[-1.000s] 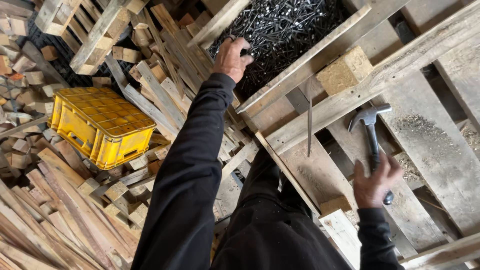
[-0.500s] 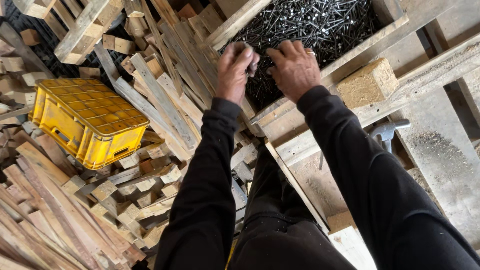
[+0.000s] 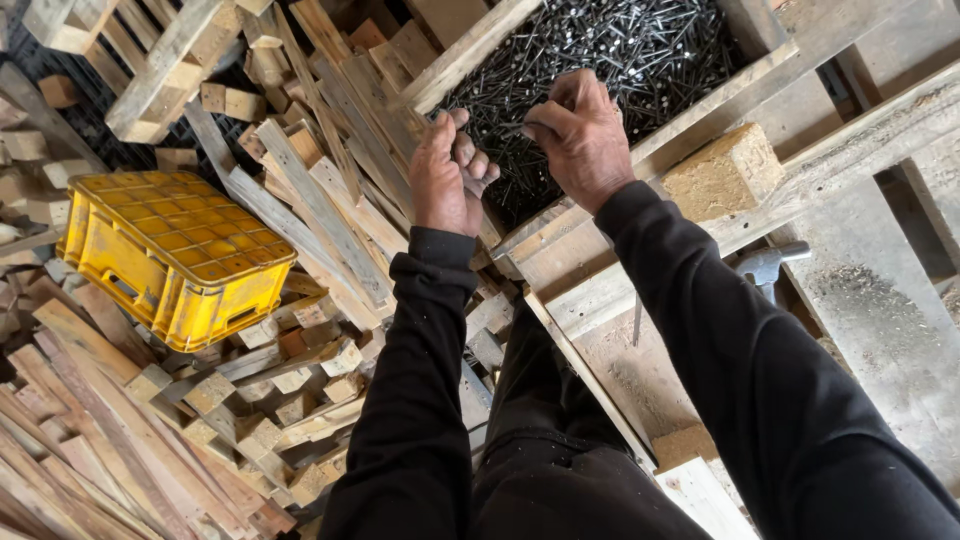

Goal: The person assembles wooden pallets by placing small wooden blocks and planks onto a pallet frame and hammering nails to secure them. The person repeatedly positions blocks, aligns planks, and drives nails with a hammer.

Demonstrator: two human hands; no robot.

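Yellow plastic marks the far-left of the scene, where a crate is seen upside down on a heap of wood offcuts and slats. Further right, long boards are stacked at a slant against the heap. Next, the left hand is raised in a black sleeve, its fingers curled loosely inward; whether nails are gripped inside cannot be told. Just beside it, to the right, the right hand is held over the near edge of a wooden bin, with thumb and forefinger pinched together on what seems to be a few dark nails. The pile of dark nails is found inside that bin, far from the camera and just beyond both hands. Further right, a pale wooden block is set on a pallet plank. Near it, a hammer head is partly hidden by the right sleeve, lying on the pallet boards untouched.
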